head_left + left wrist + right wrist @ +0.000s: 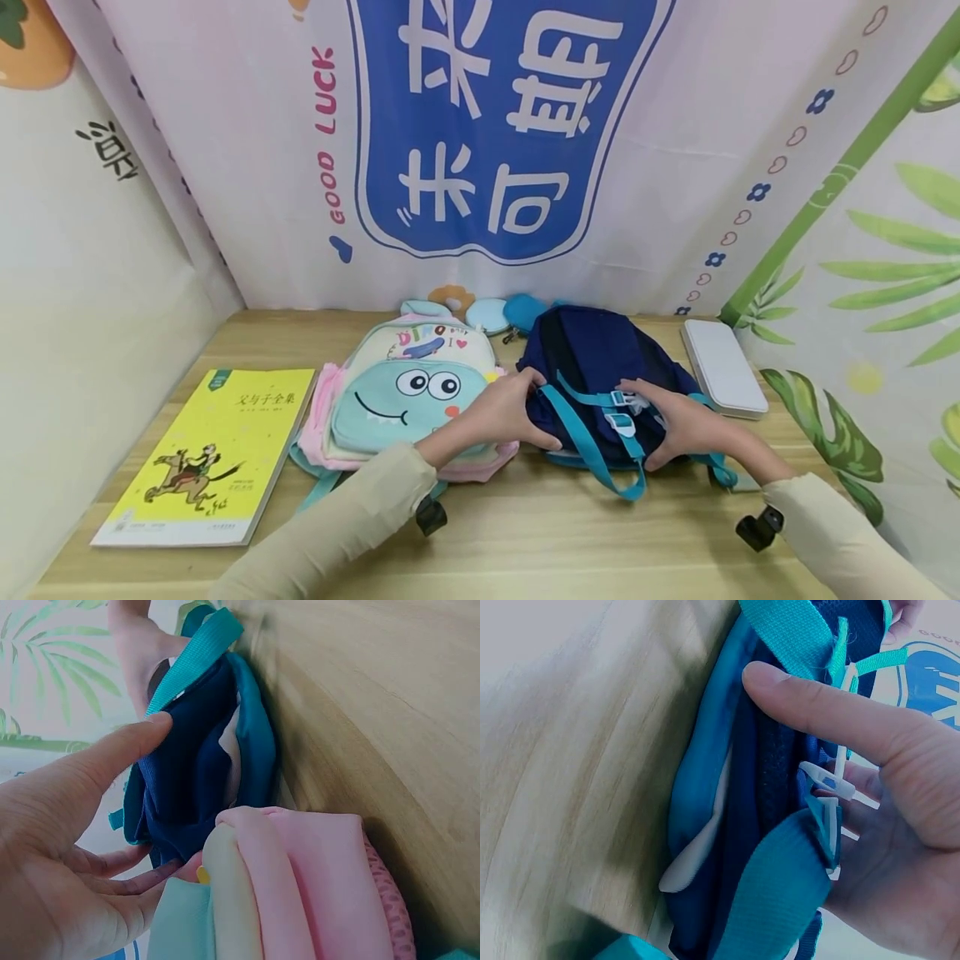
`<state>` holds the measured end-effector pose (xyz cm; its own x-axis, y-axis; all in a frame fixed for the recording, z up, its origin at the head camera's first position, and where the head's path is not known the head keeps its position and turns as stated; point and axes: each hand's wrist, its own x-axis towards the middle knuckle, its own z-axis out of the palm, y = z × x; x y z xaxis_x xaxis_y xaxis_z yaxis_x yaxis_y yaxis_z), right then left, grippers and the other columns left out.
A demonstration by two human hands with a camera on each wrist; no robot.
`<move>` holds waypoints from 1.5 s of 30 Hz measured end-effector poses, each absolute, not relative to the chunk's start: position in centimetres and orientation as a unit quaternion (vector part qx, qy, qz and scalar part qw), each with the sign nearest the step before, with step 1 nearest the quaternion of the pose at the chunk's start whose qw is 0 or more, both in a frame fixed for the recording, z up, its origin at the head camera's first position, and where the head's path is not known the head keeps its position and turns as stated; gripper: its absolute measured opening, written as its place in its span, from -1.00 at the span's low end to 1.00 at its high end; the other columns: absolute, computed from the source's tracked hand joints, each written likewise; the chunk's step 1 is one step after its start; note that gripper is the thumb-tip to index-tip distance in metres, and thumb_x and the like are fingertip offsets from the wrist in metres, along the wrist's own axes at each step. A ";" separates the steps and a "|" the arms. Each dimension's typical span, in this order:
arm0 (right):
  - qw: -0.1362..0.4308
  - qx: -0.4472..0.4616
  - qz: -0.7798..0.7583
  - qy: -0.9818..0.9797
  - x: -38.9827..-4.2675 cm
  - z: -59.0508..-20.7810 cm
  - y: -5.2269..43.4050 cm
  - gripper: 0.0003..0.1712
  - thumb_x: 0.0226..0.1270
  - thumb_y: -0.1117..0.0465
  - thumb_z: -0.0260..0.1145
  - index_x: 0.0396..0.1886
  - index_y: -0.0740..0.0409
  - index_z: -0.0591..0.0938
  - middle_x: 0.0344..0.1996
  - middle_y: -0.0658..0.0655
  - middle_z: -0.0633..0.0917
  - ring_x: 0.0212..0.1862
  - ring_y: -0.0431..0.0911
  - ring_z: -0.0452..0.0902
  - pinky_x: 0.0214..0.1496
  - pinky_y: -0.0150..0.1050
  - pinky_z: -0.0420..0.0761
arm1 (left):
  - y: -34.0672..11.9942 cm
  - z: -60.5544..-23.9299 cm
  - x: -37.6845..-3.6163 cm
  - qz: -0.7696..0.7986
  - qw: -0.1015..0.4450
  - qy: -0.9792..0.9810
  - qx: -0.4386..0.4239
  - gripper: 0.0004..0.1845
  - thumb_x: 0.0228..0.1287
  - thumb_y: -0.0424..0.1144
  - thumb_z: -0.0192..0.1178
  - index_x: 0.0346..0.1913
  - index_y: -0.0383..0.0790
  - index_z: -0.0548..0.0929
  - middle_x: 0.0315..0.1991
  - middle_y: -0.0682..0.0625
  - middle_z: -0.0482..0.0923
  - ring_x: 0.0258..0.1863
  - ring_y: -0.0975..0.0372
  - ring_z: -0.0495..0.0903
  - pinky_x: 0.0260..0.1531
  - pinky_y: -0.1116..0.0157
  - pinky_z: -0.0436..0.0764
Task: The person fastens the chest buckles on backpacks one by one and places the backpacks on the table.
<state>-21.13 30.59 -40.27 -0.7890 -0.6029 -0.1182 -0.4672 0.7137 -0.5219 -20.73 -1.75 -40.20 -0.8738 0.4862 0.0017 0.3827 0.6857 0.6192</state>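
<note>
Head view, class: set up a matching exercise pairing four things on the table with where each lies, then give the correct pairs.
Things:
1. yellow book
2. dinosaur backpack
3. navy backpack
4. white case

Places:
A. under both hands, the left hand and the right hand
B. far left of the table
C. far right, by the leaf-print wall
D. between the book and the dark bag

Pairs: 1-B, 2-D, 3-A, 4-C
</note>
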 end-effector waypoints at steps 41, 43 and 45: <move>0.157 -0.291 -0.226 0.917 -21.3 -40.4 30.5 0.33 -0.21 0.11 0.76 0.55 0.32 0.22 0.54 0.41 0.24 0.54 0.45 0.01 0.38 0.39 0.34 | -2.2 -39.7 -21.5 0.311 0.159 0.905 0.243 -0.15 -0.01 -0.01 0.61 0.33 -0.22 0.48 0.11 -0.15 0.61 -0.01 0.13 0.60 0.04 0.17 0.64; 0.158 -0.291 -0.225 0.917 -21.3 -40.3 30.5 0.33 -0.20 0.12 0.76 0.56 0.32 0.21 0.54 0.41 0.24 0.55 0.44 0.01 0.38 0.38 0.34 | -2.2 -39.4 -21.6 0.314 0.162 0.903 0.245 -0.10 0.01 0.01 0.60 0.39 -0.20 0.43 0.21 -0.18 0.57 0.12 0.07 0.59 0.13 0.11 0.63; 0.160 -0.290 -0.228 0.915 -21.2 -40.3 30.6 0.33 -0.20 0.12 0.75 0.56 0.33 0.21 0.54 0.41 0.25 0.55 0.44 0.01 0.39 0.39 0.33 | -1.9 -39.1 -21.7 0.318 0.156 0.903 0.245 -0.04 0.02 0.03 0.59 0.45 -0.19 0.37 0.32 -0.24 0.47 0.25 -0.02 0.52 0.21 0.03 0.59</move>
<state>-21.23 30.57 -40.30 -0.7803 -0.6046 -0.1601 -0.4587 0.7272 -0.5106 -21.69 -1.88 -39.07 -0.8314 0.5413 -0.1255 0.3435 0.6783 0.6496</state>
